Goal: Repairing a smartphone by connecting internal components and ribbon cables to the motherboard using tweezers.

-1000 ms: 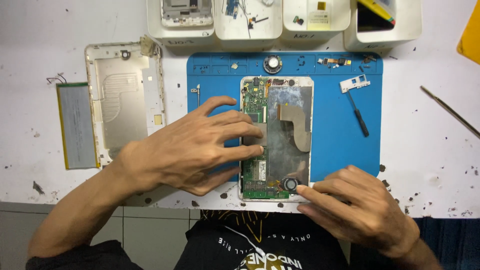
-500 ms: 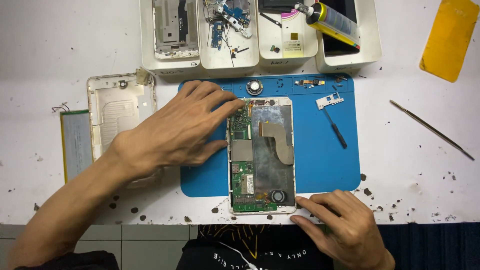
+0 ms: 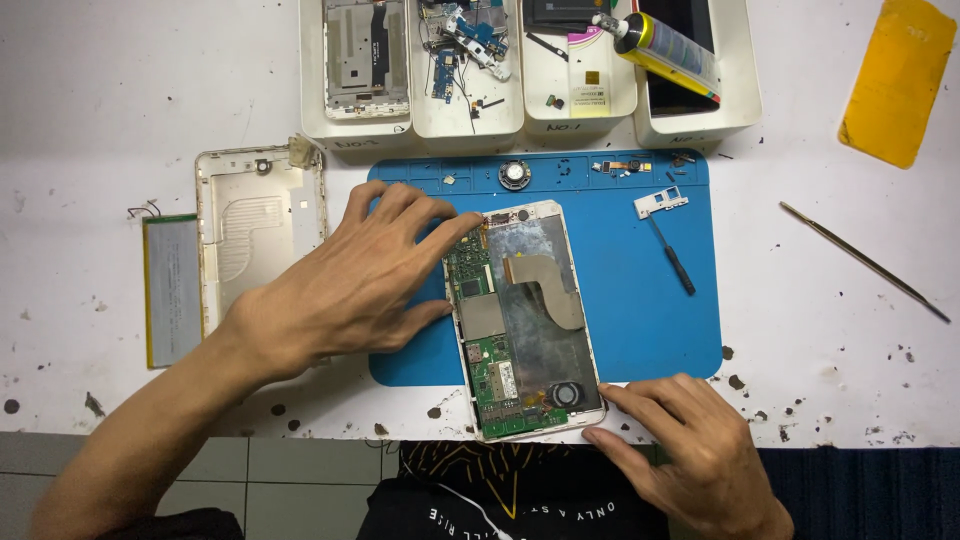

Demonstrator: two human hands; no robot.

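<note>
Your white worktop [image 3: 120,100] is speckled with dark spots, and a blue mat [image 3: 660,310] lies at its middle. On the mat sits the opened tablet [image 3: 525,320], back off, tilted slightly, its near end hanging past the mat's near edge; green circuit boards run down its left side and a tan ribbon cable crosses the grey middle.

Your left hand [image 3: 350,285] lies flat and open on the mat, fingers spread, fingertips touching the tablet's far-left edge. Your right hand [image 3: 690,450] is at the near-right corner of the tablet, fingers loosely curled and pressing there, gripping nothing.

Left of the mat lies the gold back cover [image 3: 255,235], inner side up, and just left of it a flat grey battery [image 3: 172,290]. Along the far edge stand 4 white trays [image 3: 355,135] with parts; a yellow-labelled bottle [image 3: 665,48] lies across the right 2.

On the mat's right part rests a small screwdriver [image 3: 675,258] beside a white bracket [image 3: 660,203]. A thin metal tool [image 3: 865,262] lies well right, with a yellow sheet [image 3: 895,80] far right.
</note>
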